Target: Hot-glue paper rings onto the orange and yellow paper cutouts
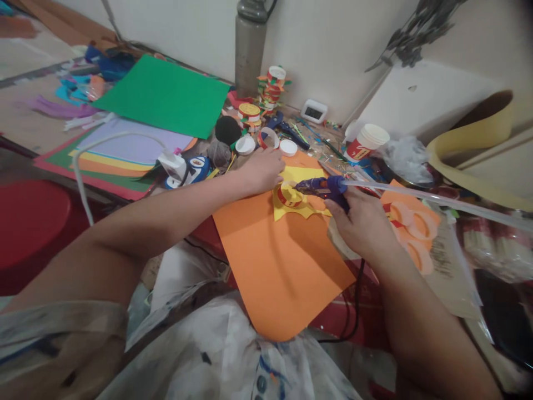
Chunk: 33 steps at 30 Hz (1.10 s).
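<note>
My right hand [364, 219] is wrapped round a dark blue hot glue gun [322, 188], which has a long clear glue stick [420, 199] out of its back. Its nozzle points left, close over a small red and yellow cut paper cup [289, 195]. My left hand [263, 169] has its fingers bent down at that cup's far left edge and seems to steady it; the fingertips are partly hidden. Beneath the cup lies a yellow paper cutout [310, 206] with a scalloped edge, on a large orange sheet [278, 261].
Green paper [166, 97] and other coloured sheets lie at left, by a blue and white power strip [189, 171]. Behind are a decorated cup stack [272, 89], white lids and a small clock [314, 111]. At right are paper cups [366, 143] and orange cutouts [418, 225].
</note>
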Each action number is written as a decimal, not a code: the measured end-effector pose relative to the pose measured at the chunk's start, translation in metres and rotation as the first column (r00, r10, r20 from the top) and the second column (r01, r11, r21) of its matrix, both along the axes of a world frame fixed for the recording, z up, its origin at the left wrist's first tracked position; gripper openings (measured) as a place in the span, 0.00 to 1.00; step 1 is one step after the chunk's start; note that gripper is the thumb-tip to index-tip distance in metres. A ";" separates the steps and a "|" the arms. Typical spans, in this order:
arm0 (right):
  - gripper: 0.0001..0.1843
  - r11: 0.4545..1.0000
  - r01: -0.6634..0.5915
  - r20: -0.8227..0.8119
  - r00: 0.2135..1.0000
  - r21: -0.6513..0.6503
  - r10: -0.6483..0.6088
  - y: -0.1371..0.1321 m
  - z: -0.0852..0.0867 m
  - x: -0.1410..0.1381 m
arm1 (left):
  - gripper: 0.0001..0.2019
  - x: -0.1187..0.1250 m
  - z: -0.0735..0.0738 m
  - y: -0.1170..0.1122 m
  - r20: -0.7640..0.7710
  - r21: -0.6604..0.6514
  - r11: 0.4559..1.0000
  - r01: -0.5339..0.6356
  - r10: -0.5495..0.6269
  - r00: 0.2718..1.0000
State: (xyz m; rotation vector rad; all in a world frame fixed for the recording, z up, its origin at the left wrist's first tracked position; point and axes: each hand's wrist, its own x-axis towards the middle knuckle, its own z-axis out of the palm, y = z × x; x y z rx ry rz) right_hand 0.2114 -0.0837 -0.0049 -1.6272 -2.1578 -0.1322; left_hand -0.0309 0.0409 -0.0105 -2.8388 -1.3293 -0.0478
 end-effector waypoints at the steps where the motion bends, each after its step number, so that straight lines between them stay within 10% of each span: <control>1: 0.16 1.000 -0.001 -0.006 1.000 -0.003 0.001 0.000 0.000 0.000 | 0.20 0.000 0.004 -0.004 -0.035 0.016 1.000 -0.015 0.015 0.999; 8: 0.15 1.000 -0.011 -0.010 1.000 -0.011 0.010 0.003 0.001 0.003 | 0.15 -0.004 0.022 -0.001 -0.069 -0.045 0.997 -0.066 0.063 0.996; 17: 0.15 0.999 0.002 -0.068 0.998 -0.039 -0.004 0.005 0.007 0.007 | 0.19 -0.004 -0.020 0.018 0.640 -0.273 0.952 0.137 0.073 0.765; 24: 0.16 0.994 0.009 -0.062 0.998 -0.109 -0.016 0.001 0.011 0.008 | 0.25 -0.012 -0.032 0.014 0.692 -0.414 0.856 0.311 0.074 0.718; 33: 0.13 0.979 0.003 -0.063 0.998 -0.205 -0.016 -0.002 0.019 0.000 | 0.21 -0.017 -0.025 0.008 0.651 -0.242 0.915 0.322 -0.093 0.753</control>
